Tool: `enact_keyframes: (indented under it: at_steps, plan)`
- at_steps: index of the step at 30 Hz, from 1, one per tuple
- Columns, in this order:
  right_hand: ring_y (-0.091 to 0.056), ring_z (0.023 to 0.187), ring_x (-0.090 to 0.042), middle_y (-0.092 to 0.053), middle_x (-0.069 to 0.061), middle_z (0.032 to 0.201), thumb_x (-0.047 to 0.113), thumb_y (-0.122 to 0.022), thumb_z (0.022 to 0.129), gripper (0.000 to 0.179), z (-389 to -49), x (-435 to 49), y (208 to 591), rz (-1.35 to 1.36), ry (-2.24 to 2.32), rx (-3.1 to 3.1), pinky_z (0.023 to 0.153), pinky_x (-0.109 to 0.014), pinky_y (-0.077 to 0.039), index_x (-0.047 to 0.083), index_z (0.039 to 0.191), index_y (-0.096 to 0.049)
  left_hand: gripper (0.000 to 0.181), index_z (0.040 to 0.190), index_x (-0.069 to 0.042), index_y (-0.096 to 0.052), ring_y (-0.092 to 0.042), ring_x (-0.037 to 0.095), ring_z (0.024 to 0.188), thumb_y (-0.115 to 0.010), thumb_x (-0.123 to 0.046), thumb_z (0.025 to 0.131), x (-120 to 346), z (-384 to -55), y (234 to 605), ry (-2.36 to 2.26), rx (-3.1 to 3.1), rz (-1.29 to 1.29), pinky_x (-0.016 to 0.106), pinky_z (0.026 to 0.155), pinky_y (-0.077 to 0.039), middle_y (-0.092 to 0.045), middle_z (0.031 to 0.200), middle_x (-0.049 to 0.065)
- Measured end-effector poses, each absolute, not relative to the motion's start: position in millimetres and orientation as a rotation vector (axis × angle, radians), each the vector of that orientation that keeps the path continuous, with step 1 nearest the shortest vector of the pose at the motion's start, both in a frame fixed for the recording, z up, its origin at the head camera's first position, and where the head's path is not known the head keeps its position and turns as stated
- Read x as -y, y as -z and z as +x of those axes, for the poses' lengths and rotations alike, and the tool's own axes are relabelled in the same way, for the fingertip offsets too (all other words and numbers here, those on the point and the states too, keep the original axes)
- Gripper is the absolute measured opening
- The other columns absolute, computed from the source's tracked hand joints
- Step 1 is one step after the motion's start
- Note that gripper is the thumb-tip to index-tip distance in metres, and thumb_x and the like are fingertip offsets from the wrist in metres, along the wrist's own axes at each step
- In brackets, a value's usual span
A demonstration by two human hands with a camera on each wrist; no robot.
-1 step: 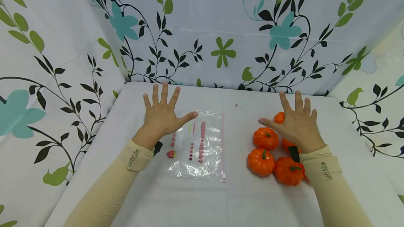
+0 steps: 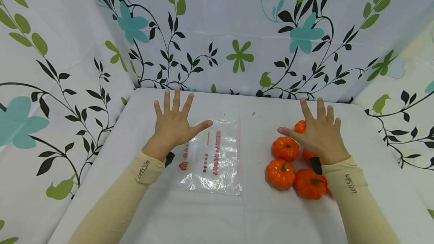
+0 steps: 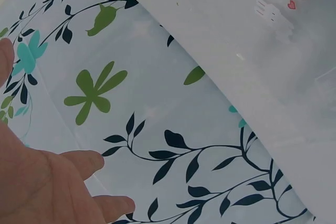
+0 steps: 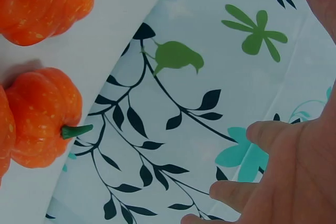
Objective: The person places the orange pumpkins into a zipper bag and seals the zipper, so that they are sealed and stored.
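My left hand [image 2: 176, 125] is held with fingers spread over the left part of a clear zip bag [image 2: 227, 185], holding nothing. On or in the bag lie a column of pink letters [image 2: 217, 153], a thin pink strip [image 2: 208, 137], and small red hearts [image 2: 185, 155] with a strawberry shape [image 2: 184, 165] below them. A white bunny shape [image 3: 274, 17] shows in the left wrist view. My right hand [image 2: 320, 134], also spread and holding nothing, is above several small orange pumpkins [image 2: 280, 174] with green stems; hand and sleeve partly cover some of them.
The white table [image 2: 210, 221] has its far edge against a leaf-patterned curtain [image 2: 210, 29], which also hangs at both sides. Tiny dark red specks [image 2: 254, 113] lie near the far edge. A pink zip strip [image 2: 239, 153] runs along the bag's right side.
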State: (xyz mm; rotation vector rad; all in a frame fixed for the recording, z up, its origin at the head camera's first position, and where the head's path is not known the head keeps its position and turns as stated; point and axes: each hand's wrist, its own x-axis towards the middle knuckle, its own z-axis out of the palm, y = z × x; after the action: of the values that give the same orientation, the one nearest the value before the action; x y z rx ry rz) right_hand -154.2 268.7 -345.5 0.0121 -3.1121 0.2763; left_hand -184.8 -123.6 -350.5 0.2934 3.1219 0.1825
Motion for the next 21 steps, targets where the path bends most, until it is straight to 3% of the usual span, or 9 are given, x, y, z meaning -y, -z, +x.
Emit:
enact_keyframes:
  at_steps: [8, 13, 21]
  plan:
    - [0.0, 0.142, -0.064, 0.01, -0.031, 0.163, 0.085, -0.049, 0.082, 0.118, -148.9, -273.9, 348.2, 0.025, -0.302, 3.068, 0.106, -0.082, -0.005, 0.017, 0.163, 0.002, 0.109, 0.164, -0.019, -0.005, 0.02, 0.043, 0.15, -0.032, -0.089, 0.084, 118.7, -186.3, 345.7, -0.18, -3.126, 0.307, 0.071, 0.114, 0.01, 0.012, 0.167, 0.02]
    - [-0.004, 0.146, -0.058, 0.009, -0.028, 0.165, 0.079, -0.053, 0.085, 0.119, -137.1, -275.0, 346.9, 0.068, -0.367, 2.986, 0.111, -0.077, -0.005, 0.01, 0.162, 0.004, 0.11, 0.164, -0.02, -0.002, 0.017, 0.043, 0.15, -0.031, -0.089, 0.084, 113.1, -185.7, 343.4, -0.179, -3.153, 0.315, 0.07, 0.114, 0.009, 0.01, 0.167, 0.02]
    - [-0.015, 0.147, -0.051, -0.007, -0.028, 0.165, 0.069, -0.069, 0.082, 0.127, -120.3, -269.2, 349.2, 0.17, -0.564, 2.861, 0.117, -0.067, -0.007, 0.0, 0.16, 0.005, 0.11, 0.164, -0.016, -0.005, 0.011, 0.042, 0.152, -0.036, -0.086, 0.086, 103.8, -181.2, 348.3, -0.319, -3.199, 0.357, 0.07, 0.116, 0.003, 0.006, 0.168, 0.018]
